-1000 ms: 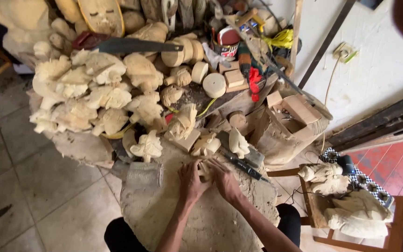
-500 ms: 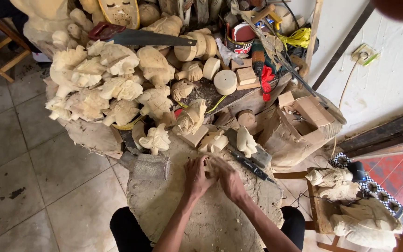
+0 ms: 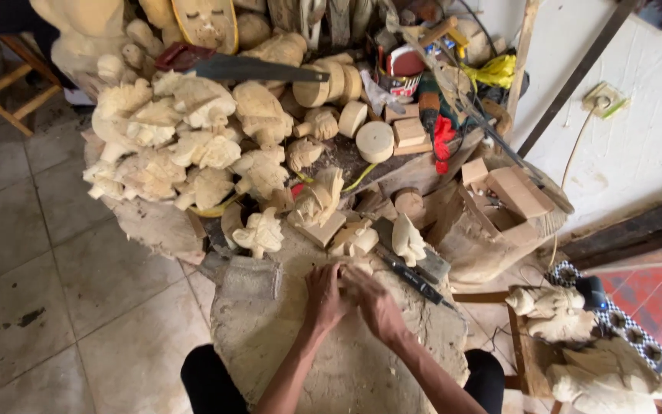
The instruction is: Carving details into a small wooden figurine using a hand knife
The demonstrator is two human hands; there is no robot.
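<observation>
Both hands are meeting over a small pale piece of wood (image 3: 344, 270) that is lying on top of a big rough wooden block (image 3: 331, 345), the block serving as the desk between the person's knees; the piece is mostly hidden, so its shape is hard to tell. The left hand (image 3: 323, 295) is curling its grip narrowly around the near side of that piece, and the right hand (image 3: 377, 303) is pressing against it from the other side, fingers folded over it. Just beyond the small piece, a dark-handled carving tool (image 3: 411, 277) is lying on the block's far edge. Further beyond the piece, several pale half-carved figures (image 3: 323, 201) are standing together, and past them a large heap of unfinished carvings (image 3: 178, 142) is piling up, with a handsaw (image 3: 247, 67) resting across its top. To the right of the piece, off the block, a light wooden statuette (image 3: 553, 310) is lying on a low stool. To the left of the piece, grey floor tiles (image 3: 55, 291) are showing
</observation>
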